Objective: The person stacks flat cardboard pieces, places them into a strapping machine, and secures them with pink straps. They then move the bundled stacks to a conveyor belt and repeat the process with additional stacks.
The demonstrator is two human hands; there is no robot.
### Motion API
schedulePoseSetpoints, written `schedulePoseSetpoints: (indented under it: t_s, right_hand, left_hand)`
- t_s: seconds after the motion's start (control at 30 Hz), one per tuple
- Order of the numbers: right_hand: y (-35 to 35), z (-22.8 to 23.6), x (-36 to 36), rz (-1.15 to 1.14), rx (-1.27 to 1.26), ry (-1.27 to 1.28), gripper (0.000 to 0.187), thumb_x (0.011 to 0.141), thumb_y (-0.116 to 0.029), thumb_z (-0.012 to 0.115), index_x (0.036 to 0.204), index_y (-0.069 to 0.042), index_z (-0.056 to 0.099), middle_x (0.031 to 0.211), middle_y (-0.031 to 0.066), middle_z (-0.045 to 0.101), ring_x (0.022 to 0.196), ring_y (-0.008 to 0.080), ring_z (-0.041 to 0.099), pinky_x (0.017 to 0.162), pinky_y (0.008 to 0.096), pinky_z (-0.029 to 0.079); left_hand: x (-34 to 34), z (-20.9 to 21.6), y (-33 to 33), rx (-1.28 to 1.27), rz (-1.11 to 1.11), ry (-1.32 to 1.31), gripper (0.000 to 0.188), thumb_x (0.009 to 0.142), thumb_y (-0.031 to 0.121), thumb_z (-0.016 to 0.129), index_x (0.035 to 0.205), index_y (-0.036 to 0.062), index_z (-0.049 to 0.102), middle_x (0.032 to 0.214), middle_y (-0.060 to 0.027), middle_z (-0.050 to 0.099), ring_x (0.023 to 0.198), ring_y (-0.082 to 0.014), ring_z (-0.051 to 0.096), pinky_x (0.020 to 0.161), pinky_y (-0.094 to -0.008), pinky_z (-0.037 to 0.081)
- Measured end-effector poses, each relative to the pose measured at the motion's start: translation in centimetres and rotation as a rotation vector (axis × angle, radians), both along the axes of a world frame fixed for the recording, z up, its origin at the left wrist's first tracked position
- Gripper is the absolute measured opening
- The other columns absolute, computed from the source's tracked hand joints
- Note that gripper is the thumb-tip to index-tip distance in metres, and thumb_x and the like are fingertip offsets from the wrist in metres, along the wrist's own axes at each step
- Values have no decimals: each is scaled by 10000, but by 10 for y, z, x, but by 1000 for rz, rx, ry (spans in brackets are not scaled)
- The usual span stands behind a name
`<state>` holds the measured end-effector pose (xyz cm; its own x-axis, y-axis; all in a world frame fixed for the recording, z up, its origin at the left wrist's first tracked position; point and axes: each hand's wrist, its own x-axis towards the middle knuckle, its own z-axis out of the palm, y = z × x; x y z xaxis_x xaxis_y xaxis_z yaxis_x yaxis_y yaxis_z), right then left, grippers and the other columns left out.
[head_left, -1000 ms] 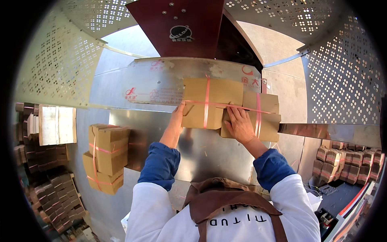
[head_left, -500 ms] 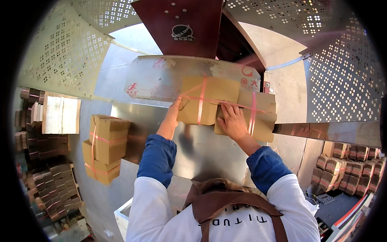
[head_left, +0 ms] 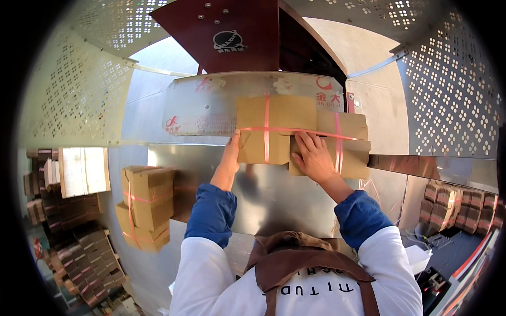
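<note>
On a metal plate, two strapped bundles of flat cardboard stand side by side. Pink straps run upright around the left bundle (head_left: 253,113) and the right bundle (head_left: 353,158); another pink strap (head_left: 284,129) crosses both. My left hand (head_left: 227,160) is closed against the left bundle's outer side, its fingers partly hidden there. Lying on the right bundle's front, my right hand (head_left: 314,156) has its fingers stretched out, their tips at the crosswise strap, and its thumb apart.
A dark red machine housing (head_left: 226,39) rises beyond the metal plate (head_left: 195,100). Perforated guards (head_left: 443,105) flank the work place. At left stand more strapped bundles (head_left: 147,205); stacked cardboard (head_left: 89,263) lies farther off, with further stacks (head_left: 453,205) at right.
The crosswise strap now lies straighter and more level over both bundles. The view has shifted slightly; my hands keep their places on the bundles.
</note>
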<state>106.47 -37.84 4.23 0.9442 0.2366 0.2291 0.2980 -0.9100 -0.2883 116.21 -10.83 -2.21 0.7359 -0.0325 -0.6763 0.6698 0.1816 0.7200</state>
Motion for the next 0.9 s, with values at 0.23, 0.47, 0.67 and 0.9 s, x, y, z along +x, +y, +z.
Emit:
schedulePoseSetpoints:
  t_s: [0.23, 0.47, 0.67, 0.9]
  right_hand:
    - [4, -1, -2, -31, -59, 43, 609, 826, -290, 642, 1348, -25, 473, 1379, 90, 427, 1213, 285, 420, 959, 413, 380]
    - [8, 5, -5, -78, -103, 107, 630, 793, -323, 666, 1340, -62, 495, 1345, 55, 458, 1181, 233, 446, 947, 384, 386]
    - [11, 6, -12, -103, -101, 68, 561, 772, -307, 681, 1268, -74, 561, 1341, 41, 485, 1145, 210, 486, 907, 364, 420]
    - [48, -2, -143, -818, 377, 113, 622, 816, -213, 683, 1364, -71, 426, 1421, 161, 394, 1216, 291, 457, 1003, 416, 381]
  left_hand:
    - [2, -21, 17, -47, -144, -9, 623, 909, 575, 534, 1294, 87, 492, 1247, -76, 548, 1151, -202, 518, 953, -401, 431]
    - [133, -40, 48, 339, -649, 20, 658, 919, 625, 461, 1294, 88, 523, 1271, -66, 540, 1146, -199, 512, 915, -362, 425]
    - [226, -42, -75, -40, -1298, -107, 679, 943, 600, 409, 1370, 76, 469, 1393, -99, 470, 1299, -220, 420, 1015, -357, 360]
    - [180, 15, -87, -238, -1503, 143, 578, 996, 444, 415, 1429, 62, 397, 1432, -94, 447, 1309, -204, 419, 1097, -344, 308]
